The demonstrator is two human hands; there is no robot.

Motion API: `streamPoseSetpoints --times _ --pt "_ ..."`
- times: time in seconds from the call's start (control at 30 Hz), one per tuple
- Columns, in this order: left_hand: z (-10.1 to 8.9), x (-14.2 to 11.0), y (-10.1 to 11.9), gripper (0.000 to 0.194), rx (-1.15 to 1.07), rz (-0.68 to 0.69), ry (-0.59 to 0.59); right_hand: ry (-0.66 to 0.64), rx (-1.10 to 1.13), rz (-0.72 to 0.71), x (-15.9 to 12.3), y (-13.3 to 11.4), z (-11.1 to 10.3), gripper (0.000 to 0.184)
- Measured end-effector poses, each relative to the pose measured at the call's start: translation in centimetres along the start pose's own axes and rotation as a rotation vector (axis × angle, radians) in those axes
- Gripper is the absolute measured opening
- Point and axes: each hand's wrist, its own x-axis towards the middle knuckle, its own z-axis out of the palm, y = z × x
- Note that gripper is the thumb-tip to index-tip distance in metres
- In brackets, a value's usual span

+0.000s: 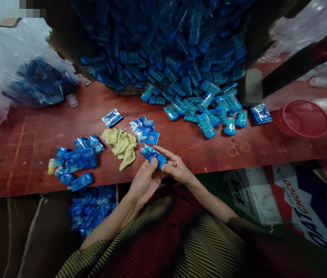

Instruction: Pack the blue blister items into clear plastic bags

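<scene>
- Wrapped blue bottles lie grouped on the red table.
- A crumpled yellow cloth lies near them, with flat blue sleeves just beside it.
- The left hand has its fingers closed on a blue-sleeved bottle, above the table's near edge.
- The right hand has its fingers bent around that bottle's other side.
- Loose bottles lie before a large pile.
- A red basket stands at right.

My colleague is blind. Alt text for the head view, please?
Left hand and right hand hold a blue-wrapped container at a red table. A yellow cloth and wrapped containers lie to their left; clear containers of blue balls are heaped beyond.
</scene>
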Motion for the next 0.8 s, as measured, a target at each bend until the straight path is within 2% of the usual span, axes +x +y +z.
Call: streamPoseSetpoints --times 0.13,0.3,0.5,0.67,0.8 --pt "-0.9 0.1 0.4 0.023 -0.019 -0.01 -0.01 0.052 0.143 0.039 0.2 -0.2 0.0 0.073" --pt "-1.2 0.2 0.3 0.024 0.021 0.012 -0.032 0.024 0.176 0.07 0.2 -0.5 0.1 0.076" --pt "-0.9 0.3 0.0 0.024 0.037 0.025 -0.018 0.063 0.126 0.04 0.2 -0.2 0.3 0.075" --pt "-1.1 0.2 0.2 0.027 0.026 -0.023 -0.048 -0.014 0.098 0.052 0.2 0.1 -0.2 0.078" --pt "-1.1 0.1 -0.1 0.026 0.036 0.02 -0.007 0.07 0.045 0.081 0.1 0.5 0.1 0.067"
